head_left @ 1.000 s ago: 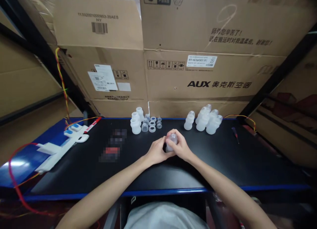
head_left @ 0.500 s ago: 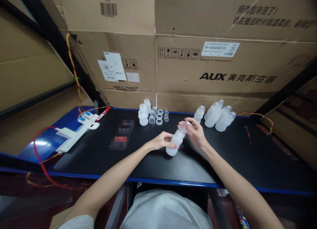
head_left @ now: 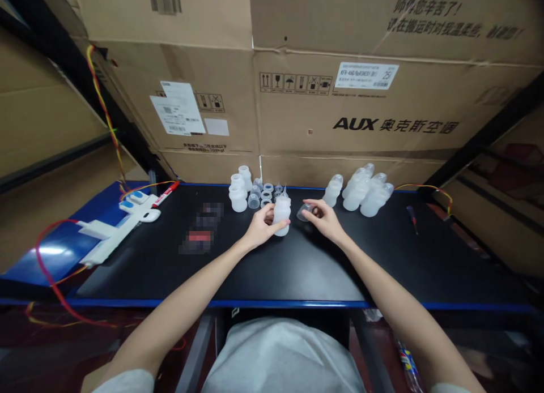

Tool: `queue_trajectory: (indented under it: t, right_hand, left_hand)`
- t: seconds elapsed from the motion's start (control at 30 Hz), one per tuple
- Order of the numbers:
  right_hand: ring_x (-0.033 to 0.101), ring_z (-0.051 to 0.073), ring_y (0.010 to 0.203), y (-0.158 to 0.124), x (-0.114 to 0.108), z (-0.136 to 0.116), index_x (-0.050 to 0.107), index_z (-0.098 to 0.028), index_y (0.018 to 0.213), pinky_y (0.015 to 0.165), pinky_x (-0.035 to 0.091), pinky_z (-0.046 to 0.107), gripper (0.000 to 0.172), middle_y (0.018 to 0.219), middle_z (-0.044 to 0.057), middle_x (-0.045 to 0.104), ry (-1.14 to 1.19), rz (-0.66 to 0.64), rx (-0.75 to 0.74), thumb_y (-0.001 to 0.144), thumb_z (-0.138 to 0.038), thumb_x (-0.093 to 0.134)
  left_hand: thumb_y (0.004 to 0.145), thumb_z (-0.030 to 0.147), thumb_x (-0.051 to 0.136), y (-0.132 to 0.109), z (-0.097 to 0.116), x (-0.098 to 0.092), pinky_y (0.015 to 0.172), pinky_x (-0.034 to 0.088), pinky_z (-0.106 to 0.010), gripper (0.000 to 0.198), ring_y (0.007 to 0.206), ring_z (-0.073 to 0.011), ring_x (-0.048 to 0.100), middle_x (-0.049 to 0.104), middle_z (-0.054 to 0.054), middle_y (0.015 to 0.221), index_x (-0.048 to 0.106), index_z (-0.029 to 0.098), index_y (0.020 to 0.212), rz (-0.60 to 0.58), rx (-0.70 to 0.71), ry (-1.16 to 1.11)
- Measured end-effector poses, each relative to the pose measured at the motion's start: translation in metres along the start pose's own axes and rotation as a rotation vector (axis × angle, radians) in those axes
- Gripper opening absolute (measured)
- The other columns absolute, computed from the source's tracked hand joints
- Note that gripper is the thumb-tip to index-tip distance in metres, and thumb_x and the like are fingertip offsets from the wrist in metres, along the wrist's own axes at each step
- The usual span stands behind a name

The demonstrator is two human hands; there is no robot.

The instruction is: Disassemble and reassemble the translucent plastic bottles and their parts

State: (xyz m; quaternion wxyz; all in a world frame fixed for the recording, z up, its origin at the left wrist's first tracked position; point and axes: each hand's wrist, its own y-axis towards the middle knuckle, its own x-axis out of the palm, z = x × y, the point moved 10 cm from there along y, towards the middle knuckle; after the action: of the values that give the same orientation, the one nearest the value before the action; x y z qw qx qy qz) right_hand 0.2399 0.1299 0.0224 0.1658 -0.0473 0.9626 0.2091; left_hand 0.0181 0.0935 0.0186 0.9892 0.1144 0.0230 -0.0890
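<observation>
Your left hand [head_left: 260,227] curls around a milky, waisted bottle [head_left: 281,213]; your right hand [head_left: 326,220] pinches a clear, domed cap [head_left: 304,212], tilted, over the smooth black tabletop [head_left: 293,275].

the held bottle [head_left: 281,216] is milky white, the held cap [head_left: 303,213] clear, the tabletop [head_left: 280,271] black with a blue edge [head_left: 297,303], the cardboard [head_left: 204,59] brown with black print [head_left: 356,124].

- Bottle [head_left: 281,217]: milky white plastic, with a rounded body narrowing toward the top, held nearly upright; the detail at its tip is too small to make out.
- Cap [head_left: 304,212]: see-through, dome-shaped, tilted, off the bottle and just to its right.
</observation>
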Motion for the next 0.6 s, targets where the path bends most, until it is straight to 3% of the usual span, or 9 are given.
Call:
queue_trajectory:
  t: [0.13, 0.23, 0.3, 0.4, 0.5, 0.6]
  right_hand:
    - [0.068, 0.024, 0.099, -0.012, 0.031, -0.002, 0.064, -0.024, 0.135, 0.092, 0.053, 0.042, 0.058, 0.117, 0.008, 0.076, -0.015, -0.144, -0.009, 0.087, -0.048, 0.084]
    - [0.067, 0.026, 0.112, -0.017, 0.040, -0.012, 0.064, -0.023, 0.122, 0.100, 0.051, 0.043, 0.041, 0.124, 0.009, 0.073, -0.049, -0.204, -0.073, 0.091, -0.045, 0.081]
    - [0.064, 0.024, 0.107, -0.017, 0.033, -0.021, 0.064, -0.023, 0.111, 0.095, 0.052, 0.040, 0.031, 0.122, 0.009, 0.069, -0.089, -0.162, -0.137, 0.093, -0.042, 0.079]
    - [0.060, 0.021, 0.088, -0.014, 0.020, -0.025, 0.061, -0.023, 0.096, 0.081, 0.051, 0.036, 0.023, 0.101, 0.005, 0.065, -0.121, -0.095, -0.138, 0.101, -0.043, 0.070]
    - [0.061, 0.021, 0.082, -0.014, 0.024, -0.025, 0.066, -0.023, 0.098, 0.079, 0.050, 0.035, 0.023, 0.093, 0.003, 0.068, -0.109, -0.178, -0.119, 0.106, -0.044, 0.063]
    - [0.064, 0.023, 0.087, -0.020, 0.042, -0.037, 0.072, -0.023, 0.101, 0.087, 0.050, 0.039, 0.014, 0.098, 0.005, 0.074, -0.122, -0.323, -0.214, 0.104, -0.034, 0.063]
  left_hand:
    - [0.077, 0.054, 0.090, -0.003, 0.002, 0.006, 0.076, 0.058, -0.032, 0.061, 0.089, -0.0255, 0.080, 0.085, -0.009, 0.105, 0.068, 0.017, 0.120, -0.012, 0.058, 0.146]
    - [0.081, 0.050, 0.087, -0.008, 0.005, 0.013, 0.084, 0.060, -0.033, 0.056, 0.095, -0.0249, 0.080, 0.085, -0.007, 0.110, 0.069, 0.020, 0.125, -0.042, 0.101, 0.265]
    - [0.083, 0.047, 0.087, -0.011, 0.011, 0.016, 0.085, 0.059, -0.034, 0.053, 0.094, -0.0237, 0.079, 0.085, -0.006, 0.109, 0.069, 0.022, 0.126, -0.052, 0.145, 0.313]
    - [0.085, 0.045, 0.086, -0.017, 0.022, 0.020, 0.087, 0.060, -0.034, 0.050, 0.094, -0.0229, 0.078, 0.084, -0.005, 0.109, 0.068, 0.024, 0.127, -0.064, 0.209, 0.356]
    - [0.085, 0.044, 0.086, -0.022, 0.032, 0.023, 0.089, 0.061, -0.035, 0.051, 0.095, -0.0228, 0.078, 0.083, -0.005, 0.110, 0.067, 0.025, 0.129, -0.070, 0.257, 0.405]
    - [0.084, 0.046, 0.086, -0.025, 0.036, 0.028, 0.091, 0.061, -0.036, 0.054, 0.095, -0.0232, 0.079, 0.083, -0.005, 0.112, 0.068, 0.025, 0.130, -0.106, 0.278, 0.456]
